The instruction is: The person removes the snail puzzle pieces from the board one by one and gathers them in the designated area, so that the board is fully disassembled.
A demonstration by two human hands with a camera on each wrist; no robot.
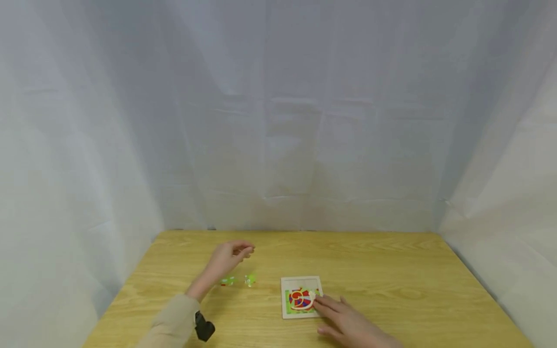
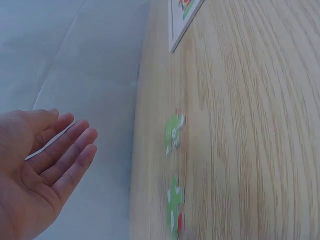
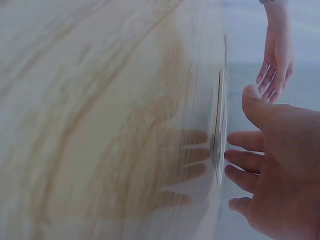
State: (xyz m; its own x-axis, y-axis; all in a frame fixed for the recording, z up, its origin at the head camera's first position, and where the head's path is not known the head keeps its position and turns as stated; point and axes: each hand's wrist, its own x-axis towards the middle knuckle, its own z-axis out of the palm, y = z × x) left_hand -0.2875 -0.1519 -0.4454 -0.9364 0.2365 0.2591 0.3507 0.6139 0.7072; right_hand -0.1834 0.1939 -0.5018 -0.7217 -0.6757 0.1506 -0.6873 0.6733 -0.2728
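Observation:
A square wooden jigsaw board (image 1: 300,282) lies on the table, its upper part bare wood and its lower part filled with red, green and blue pieces. My right hand (image 1: 344,319) is at the board's right edge, fingers extended; the right wrist view shows the fingertips (image 3: 235,155) close beside the thin board. Raised above the table on the left, my left hand (image 2: 45,165) has its fingers loosely bent and holds nothing. Below it, two green puzzle pieces lie loose: one with white spots (image 2: 174,134), the other with a red corner (image 2: 175,202).
The wooden table (image 1: 391,270) reaches back to a pale sheet (image 1: 296,145) that hangs behind it and along both sides. A black strap device (image 1: 204,327) is on the left sleeve.

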